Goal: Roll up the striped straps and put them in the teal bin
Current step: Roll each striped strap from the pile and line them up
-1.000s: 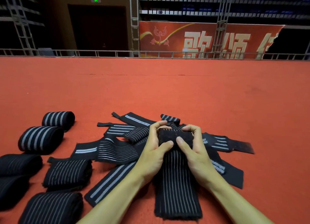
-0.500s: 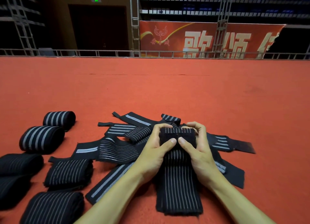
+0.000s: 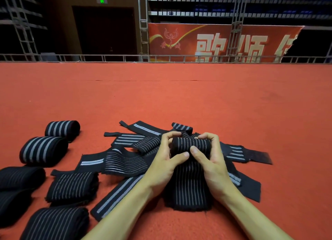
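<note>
1. Strap (image 3: 190, 187): black with thin grey lengthwise stripes. It is laid on the floor (image 3: 179, 99) in front of the person. The near end is flat, and the far end is wound into a roll (image 3: 193, 144) held between both hands.
2. Left hand (image 3: 159, 168): fingers (image 3: 168, 137) are curled over the roll's top left. The thumb is pressed on the roll's near face, so the roll is pinched.
3. Right hand (image 3: 213, 162): fingers (image 3: 209, 136) are curled over the roll's top right. The thumb is pressed on the near face, its tip just beside the left thumb's tip.
4. Pile (image 3: 125, 160): loose black straps with grey stripes, some broad and some thin. They are overlapped flat on the floor under and behind the hands and spread out to both sides. The held strap is laid across them.
5. Rolled straps (image 3: 44, 150): six are seen on the floor at the left, apart from the pile. The two farther ones bear broad stripes and the nearer four bear thin ones. The leftmost are cut by the frame edge.
6. Floor: covered in red carpet, with a faint seam across the middle distance.
7. Background: a metal railing (image 3: 107, 57) is set along the carpet's far edge. Behind it are a red banner (image 3: 215, 42) with pale characters, a dark door (image 3: 106, 29) under a green sign (image 3: 101, 0), and a truss (image 3: 143, 24).
</note>
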`<state>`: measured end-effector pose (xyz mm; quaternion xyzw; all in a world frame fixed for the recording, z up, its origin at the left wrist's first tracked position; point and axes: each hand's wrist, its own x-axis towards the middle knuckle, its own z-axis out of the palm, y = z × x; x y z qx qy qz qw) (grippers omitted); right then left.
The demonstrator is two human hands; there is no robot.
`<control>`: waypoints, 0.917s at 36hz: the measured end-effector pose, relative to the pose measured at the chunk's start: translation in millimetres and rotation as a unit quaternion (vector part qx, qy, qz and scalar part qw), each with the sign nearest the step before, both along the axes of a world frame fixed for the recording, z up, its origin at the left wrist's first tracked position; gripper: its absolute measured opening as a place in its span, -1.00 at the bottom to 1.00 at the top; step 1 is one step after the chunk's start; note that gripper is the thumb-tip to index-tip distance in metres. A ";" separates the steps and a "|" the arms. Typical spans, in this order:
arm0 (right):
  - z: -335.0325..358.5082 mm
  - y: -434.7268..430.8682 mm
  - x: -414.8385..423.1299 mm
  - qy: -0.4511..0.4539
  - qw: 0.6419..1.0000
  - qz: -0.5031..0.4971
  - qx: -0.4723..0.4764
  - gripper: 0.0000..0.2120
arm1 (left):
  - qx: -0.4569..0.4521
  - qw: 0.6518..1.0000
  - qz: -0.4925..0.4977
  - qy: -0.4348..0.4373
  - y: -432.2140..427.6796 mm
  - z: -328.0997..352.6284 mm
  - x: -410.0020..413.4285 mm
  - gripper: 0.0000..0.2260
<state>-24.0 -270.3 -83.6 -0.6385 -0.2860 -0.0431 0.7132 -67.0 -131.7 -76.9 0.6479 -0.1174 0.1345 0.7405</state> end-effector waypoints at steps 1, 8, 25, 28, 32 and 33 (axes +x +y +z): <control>0.2 -0.3 -0.5 -0.003 1.000 0.005 0.006 -0.68 | 0.000 1.000 -0.006 0.012 -0.4 -0.1 -0.4 -0.53; 0.3 -2.2 -0.6 -0.044 0.999 0.005 -0.009 -0.70 | 0.011 0.998 -0.017 0.058 -6.5 -1.9 0.1 -0.71; -2.1 2.0 0.9 -0.004 1.000 -0.019 -0.015 -0.67 | 0.004 0.999 0.031 -0.028 -0.3 1.0 0.0 -0.58; 0.3 1.1 -1.7 -0.017 1.000 -0.013 -0.007 -0.67 | -0.002 1.000 0.006 0.004 -3.2 0.0 -1.6 -0.51; 0.2 0.0 -1.1 -0.033 0.999 -0.012 0.002 -0.68 | -0.024 0.999 -0.012 0.040 -6.5 -1.8 0.0 -0.51; 0.1 -0.1 -0.9 -0.036 0.999 -0.011 0.006 -0.67 | -0.034 0.998 -0.016 0.049 -6.4 -2.3 0.9 -0.53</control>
